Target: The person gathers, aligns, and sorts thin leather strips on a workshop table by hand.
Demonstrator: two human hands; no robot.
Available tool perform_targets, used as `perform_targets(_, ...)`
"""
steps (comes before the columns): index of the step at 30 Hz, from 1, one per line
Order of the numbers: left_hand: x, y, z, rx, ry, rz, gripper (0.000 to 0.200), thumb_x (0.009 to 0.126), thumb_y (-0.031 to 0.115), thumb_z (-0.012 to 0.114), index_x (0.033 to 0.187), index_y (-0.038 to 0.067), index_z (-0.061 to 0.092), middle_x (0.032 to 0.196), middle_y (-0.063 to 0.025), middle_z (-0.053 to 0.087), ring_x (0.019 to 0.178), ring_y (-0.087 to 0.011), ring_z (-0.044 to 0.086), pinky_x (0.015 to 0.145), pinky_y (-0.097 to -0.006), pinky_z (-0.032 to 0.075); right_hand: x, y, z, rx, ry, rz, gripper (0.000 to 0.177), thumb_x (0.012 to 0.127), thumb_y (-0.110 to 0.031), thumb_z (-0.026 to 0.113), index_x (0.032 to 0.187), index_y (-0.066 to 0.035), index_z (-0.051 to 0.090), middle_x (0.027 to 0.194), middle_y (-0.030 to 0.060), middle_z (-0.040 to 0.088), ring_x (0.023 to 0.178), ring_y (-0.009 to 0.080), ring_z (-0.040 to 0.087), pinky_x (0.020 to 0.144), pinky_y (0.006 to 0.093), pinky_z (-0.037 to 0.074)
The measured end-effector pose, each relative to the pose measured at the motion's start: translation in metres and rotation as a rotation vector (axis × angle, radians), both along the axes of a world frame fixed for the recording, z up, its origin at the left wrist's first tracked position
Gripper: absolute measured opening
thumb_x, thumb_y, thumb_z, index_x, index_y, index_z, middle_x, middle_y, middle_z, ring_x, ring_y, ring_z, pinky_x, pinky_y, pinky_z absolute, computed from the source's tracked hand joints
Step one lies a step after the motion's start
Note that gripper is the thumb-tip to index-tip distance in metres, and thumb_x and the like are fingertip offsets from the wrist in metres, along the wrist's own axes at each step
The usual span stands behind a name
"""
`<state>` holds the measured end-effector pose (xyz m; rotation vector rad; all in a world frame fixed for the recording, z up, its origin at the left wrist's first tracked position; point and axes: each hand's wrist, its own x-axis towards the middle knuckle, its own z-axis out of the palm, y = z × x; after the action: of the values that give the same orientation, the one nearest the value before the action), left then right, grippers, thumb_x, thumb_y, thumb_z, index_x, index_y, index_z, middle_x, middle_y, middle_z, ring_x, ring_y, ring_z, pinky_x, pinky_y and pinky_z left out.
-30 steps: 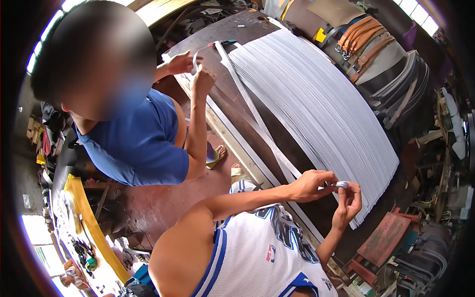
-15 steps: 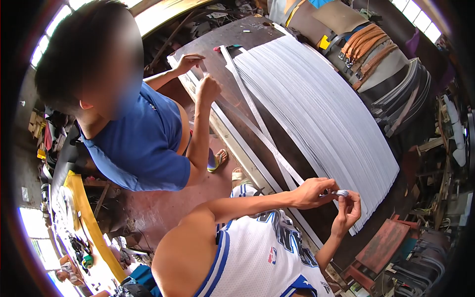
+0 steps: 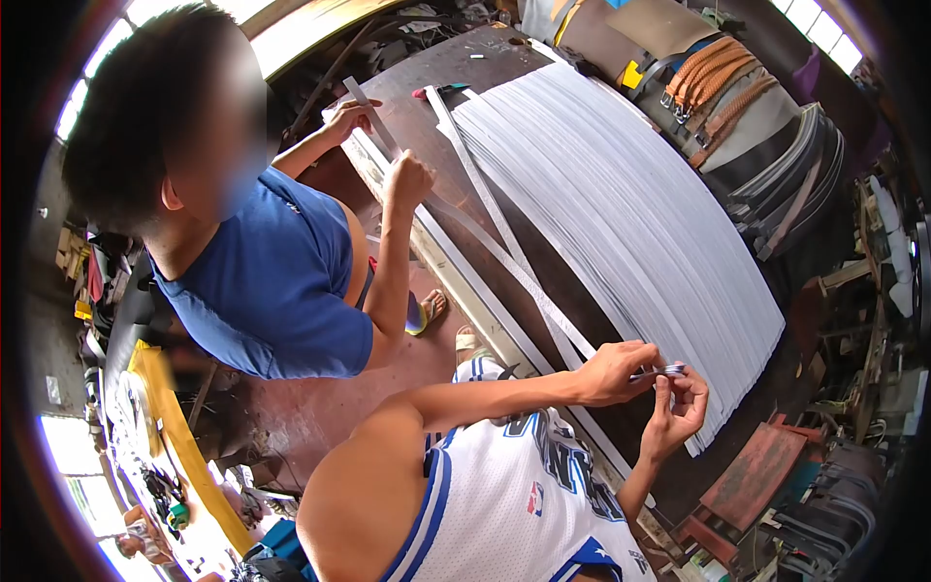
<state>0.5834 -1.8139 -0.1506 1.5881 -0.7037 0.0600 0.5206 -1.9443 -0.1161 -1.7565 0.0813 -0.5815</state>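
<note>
My left hand (image 3: 619, 373) is closed at the table's near edge, its fingers pinching a small rolled end of pale strip (image 3: 671, 371). Fingers of my right hand (image 3: 676, 405) are curled around the same rolled end from the right. A long pale strip (image 3: 529, 281) runs across the table toward my left hand; whether it joins the rolled end is hidden. At its far end, a co-worker in a blue shirt (image 3: 267, 281) grips a strip (image 3: 376, 118) with both hands. Beside my hands lies a broad layer of white strips (image 3: 621, 223).
The dark table (image 3: 436, 136) carries a red-handled tool (image 3: 420, 93) at the far side. Braided tan belts (image 3: 713, 87) and dark straps (image 3: 790, 184) hang over a rounded support at right. A red stand (image 3: 754, 475) is near my right arm.
The rolled end between my hands has tilted and now shows edge-on. The co-worker's far hand has shifted down and left, and the strip's end now sticks up beyond it.
</note>
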Motion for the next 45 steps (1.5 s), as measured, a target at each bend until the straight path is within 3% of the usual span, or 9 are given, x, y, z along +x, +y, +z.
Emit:
perform_targets(4,0.002,-0.004,0.004,-0.038,-0.164,0.027,0.022,0.080,0.012,0.074,0.096,0.005,0.060,0.085,-0.0095,0.064,0.081,-0.0296,0.065,0.067,-0.0381,0.053,-0.001,0.003,0.004,-0.108,0.029,-0.036,0.018,0.087,0.000,0.071,0.095,0.001,0.055,0.110,0.0157,0.061,0.105,0.0242,0.060,0.091,0.0358,0.049)
perform_targets(9,0.004,-0.003,0.011,-0.093,-0.032,-0.084,0.023,0.082,0.014,0.075,0.097,0.004,0.061,0.088,-0.0103,0.065,0.084,-0.0289,0.065,0.071,-0.0384,0.052,-0.006,-0.006,-0.003,0.024,0.034,-0.105,0.017,0.089,0.000,0.069,0.098,0.002,0.055,0.112,0.0154,0.062,0.105,0.0226,0.059,0.091,0.0363,0.049)
perform_targets(13,0.009,-0.001,0.011,-0.104,0.098,-0.222,0.023,0.085,0.013,0.074,0.102,0.004,0.063,0.098,-0.0111,0.067,0.091,-0.0265,0.065,0.077,-0.0382,0.053,-0.010,-0.008,0.002,0.108,0.020,-0.107,0.034,0.090,0.001,0.066,0.120,0.003,0.048,0.115,0.0220,0.061,0.108,0.0263,0.061,0.094,0.0349,0.050)
perform_targets(14,0.008,-0.003,0.012,-0.158,0.110,-0.218,0.025,0.082,0.016,0.076,0.099,0.003,0.062,0.091,-0.0120,0.066,0.085,-0.0275,0.065,0.074,-0.0378,0.052,-0.011,-0.009,0.001,0.096,-0.004,-0.118,0.045,0.090,0.003,0.065,0.129,0.003,0.043,0.115,0.0231,0.061,0.111,0.0286,0.061,0.096,0.0362,0.050)
perform_targets(19,0.017,-0.001,0.014,-0.107,0.091,-0.187,0.023,0.079,0.009,0.077,0.097,0.002,0.065,0.092,-0.0135,0.067,0.088,-0.0263,0.067,0.075,-0.0360,0.052,-0.005,-0.010,-0.016,0.202,-0.052,-0.129,0.053,0.089,0.005,0.065,0.137,0.002,0.042,0.122,0.0253,0.060,0.111,0.0253,0.060,0.096,0.0332,0.049)
perform_targets(25,0.018,-0.001,0.025,-0.126,0.237,-0.267,0.023,0.079,0.005,0.079,0.097,0.001,0.066,0.099,-0.0102,0.070,0.093,-0.0214,0.067,0.080,-0.0325,0.053,-0.002,-0.012,0.004,0.153,-0.131,-0.028,0.044,0.083,0.008,0.072,0.125,0.002,0.058,0.112,0.0197,0.067,0.097,0.0171,0.067,0.085,0.0269,0.056)
perform_targets(32,0.016,0.000,0.025,-0.097,0.402,-0.299,0.018,0.083,0.004,0.076,0.098,-0.001,0.067,0.104,-0.0100,0.069,0.101,-0.0167,0.064,0.091,-0.0332,0.052,0.000,-0.013,0.002,0.181,-0.118,-0.052,0.041,0.082,0.008,0.073,0.121,0.001,0.062,0.109,0.0151,0.068,0.097,0.0182,0.068,0.084,0.0272,0.058)
perform_targets(35,0.017,-0.003,0.015,-0.133,0.299,-0.255,0.023,0.080,0.006,0.079,0.099,0.000,0.066,0.099,-0.0086,0.071,0.086,-0.0157,0.067,0.074,-0.0295,0.054,0.001,-0.014,0.000,0.178,-0.128,-0.034,0.041,0.083,0.007,0.073,0.121,0.001,0.062,0.108,0.0146,0.068,0.096,0.0176,0.068,0.083,0.0266,0.058)
perform_targets(45,0.020,0.005,0.019,-0.012,0.397,-0.239,0.028,0.079,0.008,0.079,0.103,0.002,0.067,0.103,-0.0101,0.070,0.090,-0.0195,0.068,0.078,-0.0319,0.052,0.009,-0.014,-0.001,0.164,-0.059,-0.031,0.039,0.083,0.006,0.073,0.120,0.001,0.062,0.106,0.0148,0.069,0.095,0.0159,0.068,0.084,0.0256,0.056)
